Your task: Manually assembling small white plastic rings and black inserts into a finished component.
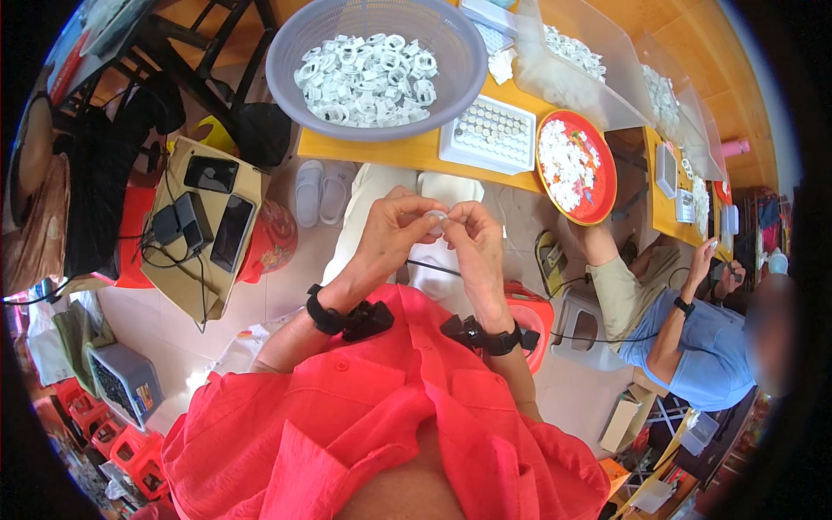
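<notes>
Above my lap, the fingertips of both hands meet around a small white plastic piece, mostly covered by the fingers. My left hand pinches it from one side, and my right hand grips it from the other. Beyond the hands, on the yellow table, a grey-purple plastic basket holds a heap of white ring-shaped parts. Right of it lies a white tray with rows of small round pieces. A red round plate at the table's edge carries many small white pieces.
Clear plastic bins with white parts stand farther right. At left, phones and cables lie on cardboard over a red stool. Grey slippers lie under the table. A person in a blue shirt sits at right.
</notes>
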A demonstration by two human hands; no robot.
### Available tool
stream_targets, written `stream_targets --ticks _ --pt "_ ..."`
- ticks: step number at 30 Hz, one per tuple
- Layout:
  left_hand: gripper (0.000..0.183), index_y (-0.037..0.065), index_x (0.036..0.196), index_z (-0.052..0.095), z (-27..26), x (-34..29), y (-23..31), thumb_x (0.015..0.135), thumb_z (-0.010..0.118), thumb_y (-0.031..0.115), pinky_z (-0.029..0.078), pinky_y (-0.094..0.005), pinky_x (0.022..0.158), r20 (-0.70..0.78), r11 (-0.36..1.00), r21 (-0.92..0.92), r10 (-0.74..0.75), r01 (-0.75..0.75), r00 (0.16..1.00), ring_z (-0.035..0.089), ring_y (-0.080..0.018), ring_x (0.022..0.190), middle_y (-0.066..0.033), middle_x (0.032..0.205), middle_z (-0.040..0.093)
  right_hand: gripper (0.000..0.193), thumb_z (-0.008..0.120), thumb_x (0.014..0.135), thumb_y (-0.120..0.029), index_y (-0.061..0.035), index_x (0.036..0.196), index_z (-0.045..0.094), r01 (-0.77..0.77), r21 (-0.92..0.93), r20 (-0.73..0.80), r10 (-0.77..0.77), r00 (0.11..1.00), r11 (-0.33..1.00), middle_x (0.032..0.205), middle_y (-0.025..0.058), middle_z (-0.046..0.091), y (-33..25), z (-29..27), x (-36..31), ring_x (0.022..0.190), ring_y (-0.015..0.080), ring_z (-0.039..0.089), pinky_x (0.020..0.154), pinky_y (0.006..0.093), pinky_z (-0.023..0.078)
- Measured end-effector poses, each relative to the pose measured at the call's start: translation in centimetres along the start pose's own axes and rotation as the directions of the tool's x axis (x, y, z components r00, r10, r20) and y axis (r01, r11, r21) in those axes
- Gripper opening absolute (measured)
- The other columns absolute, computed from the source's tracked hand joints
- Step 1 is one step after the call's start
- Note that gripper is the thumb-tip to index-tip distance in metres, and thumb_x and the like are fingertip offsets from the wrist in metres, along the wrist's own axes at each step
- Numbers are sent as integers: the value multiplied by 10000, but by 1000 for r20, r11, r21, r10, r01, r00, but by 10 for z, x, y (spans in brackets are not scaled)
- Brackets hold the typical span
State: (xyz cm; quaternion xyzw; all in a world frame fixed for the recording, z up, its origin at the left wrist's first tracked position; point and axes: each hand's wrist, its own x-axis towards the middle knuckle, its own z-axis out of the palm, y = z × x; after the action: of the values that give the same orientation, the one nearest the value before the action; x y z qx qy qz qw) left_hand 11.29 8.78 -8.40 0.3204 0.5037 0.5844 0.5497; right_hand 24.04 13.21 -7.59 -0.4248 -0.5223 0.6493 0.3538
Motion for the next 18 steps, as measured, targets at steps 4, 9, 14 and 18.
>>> stream_targets --ticks 4,9,14,18 --pt "149 -41 917 634 -1 1 -1 797 596 39 542 -247 662 -13 1000 16 -6 6 1000 607 -189 790 -72 890 463 70 576 787 -27 -25 781 507 -5 19 0 5 1000 1000 673 -28 511 5 2 0 581 12 436 497 162 332" --pt "131 -46 892 637 -1 1 -3 780 606 15 539 -247 652 -25 1000 -1 13 -13 1000 608 -190 780 -72 888 463 87 560 793 -27 -42 759 480 8 -2 -19 -8 1000 1000 655 -45 461 9 5 -1 572 10 388 472 179 287" --pt "123 -46 885 638 -3 0 -7 782 606 13 540 -247 663 -49 1000 -15 14 -14 999 610 -190 788 -71 872 482 93 552 802 -36 -46 772 464 66 -51 -35 -68 997 997 661 -41 440 14 9 -2 586 18 381 482 184 289" --pt "122 -50 883 637 -2 0 -3 790 601 20 538 -248 669 -58 999 -32 -16 14 998 609 -187 804 -74 864 498 92 558 813 -57 -35 804 470 237 -217 -77 -258 963 947 650 -25 434 23 11 -2 581 42 398 501 190 319"
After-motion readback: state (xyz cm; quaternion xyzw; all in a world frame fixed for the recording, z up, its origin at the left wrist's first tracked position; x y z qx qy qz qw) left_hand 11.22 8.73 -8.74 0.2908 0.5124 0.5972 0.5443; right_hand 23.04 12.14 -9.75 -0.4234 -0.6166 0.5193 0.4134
